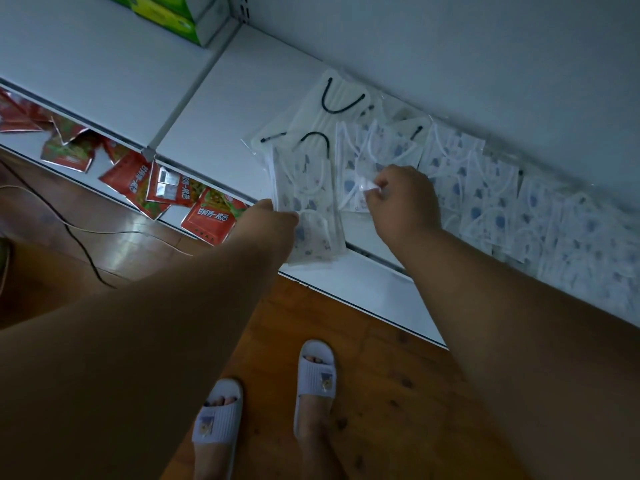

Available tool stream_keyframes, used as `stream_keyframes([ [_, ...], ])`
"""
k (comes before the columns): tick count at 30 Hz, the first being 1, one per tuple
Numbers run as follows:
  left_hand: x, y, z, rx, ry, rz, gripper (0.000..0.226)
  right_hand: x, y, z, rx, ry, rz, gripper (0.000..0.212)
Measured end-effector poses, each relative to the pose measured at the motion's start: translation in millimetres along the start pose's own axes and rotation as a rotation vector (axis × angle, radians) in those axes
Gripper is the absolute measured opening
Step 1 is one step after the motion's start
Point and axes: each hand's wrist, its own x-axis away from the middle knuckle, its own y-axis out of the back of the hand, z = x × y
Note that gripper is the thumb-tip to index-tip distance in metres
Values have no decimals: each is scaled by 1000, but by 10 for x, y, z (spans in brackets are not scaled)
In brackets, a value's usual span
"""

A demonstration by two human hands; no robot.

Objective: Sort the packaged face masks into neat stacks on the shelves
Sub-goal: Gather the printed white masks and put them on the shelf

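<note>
Early stage: clear-wrapped patterned face mask packets [519, 216] mostly lie loose and overlapping across the white metal shelf [249, 109], no squared stack visible. Left hand [273, 220] grips a small bunch of packets [311, 216] at the shelf's front edge. Right hand [405, 202] fingers pinch one packet [360, 181]; most sorting remains.

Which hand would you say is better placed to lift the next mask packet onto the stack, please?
The right hand, probably: it already pinches a blue-print mask packet from the loose spread on the shelf. The left hand is busy holding the stack at the shelf's front edge.
</note>
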Motion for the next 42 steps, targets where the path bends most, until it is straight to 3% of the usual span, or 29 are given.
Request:
stream_keyframes([
  [3, 46, 10, -64, 99, 5, 41, 42, 106, 117, 203, -264, -43, -39, 20],
  [6, 121, 51, -140, 99, -16, 115, 62, 365, 136, 472, -365, 240, 211, 17],
  [8, 98, 68, -121, 140, 19, 78, 42, 473, 54, 498, -336, 354, 261, 17],
  [10, 40, 64, -51, 95, -3, 15, 19, 408, -10, 418, -304, 276, 146, 18],
  [12, -14, 75, 16, 19, -41, -39, 22, 270, -61, 286, -184, 156, 70, 26],
  [15, -18, 104, 57, 18, -53, -83, 24, 147, -123, 119, 85, 118, 203, 43],
  [19, -6, 114, 93, 74, -30, -74, 30, 120, -144, 104, 205, 174, 124, 13],
  [24, 103, 93, 13, 173, -13, -62, 30, 170, 23, 185, -320, -156, -76, 8],
  [25, 135, 86, -14, 198, -15, -66, 32, 230, 70, 247, -412, -146, -65, 8],
  [27, 160, 55, -65, 163, -70, -54, 54, 392, 111, 395, -487, 74, 39, 9],
  [29, 192, -3, -110, 4, -99, -24, 77, 590, 88, 454, -417, 313, 152, 12],
  [31, 198, -31, -108, 32, -134, 16, 41, 660, 97, 385, -397, 345, 166, 13],
  [33, 238, -91, -96, -4, -144, -20, 14, 628, 153, 219, -402, 274, 45, 17],
  [36, 247, -213, -66, -20, -167, 48, 18, 439, 209, -116, -209, 145, -103, 20],
  [40, 237, -356, -70, 16, -145, 79, 30, 181, 241, -496, 131, -76, 177, 51],
  [42, 217, -404, -46, 26, -135, 89, 33, 98, 223, -591, 157, -72, 167, 45],
])
